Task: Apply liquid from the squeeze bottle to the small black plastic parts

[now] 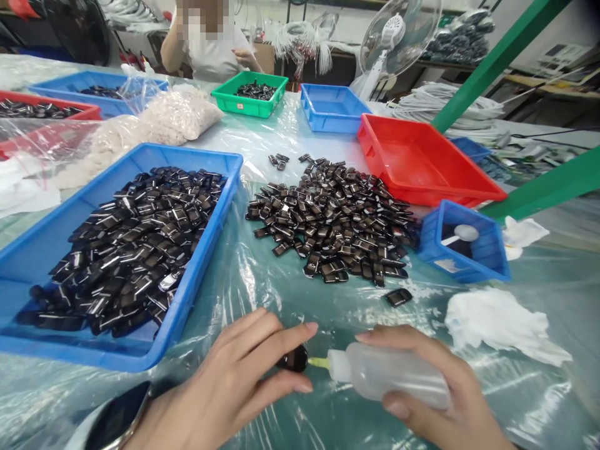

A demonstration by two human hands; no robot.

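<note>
One glossy black casing (295, 359) is pinched in the left hand (239, 369), its end at the yellow nozzle (319, 362) of one squeeze bottle (398, 375) gripped by the right hand (450, 381). A bare strip of plastic-covered desk (347, 306) separates both from one heap of casings (332, 219), with one stray casing (398, 297) off its near edge; one filled blue tray (206, 278) bounds the left, one crumpled white cloth (501, 325) the right. Beyond the heap stand one green tray (241, 105), one empty blue tray (328, 119) and one red tray (412, 165).

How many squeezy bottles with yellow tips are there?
1: a translucent plastic squeeze bottle, in the right hand, its yellow nozzle pointing at the glossy black rounded piece in the left hand. Others may be hidden.
</note>
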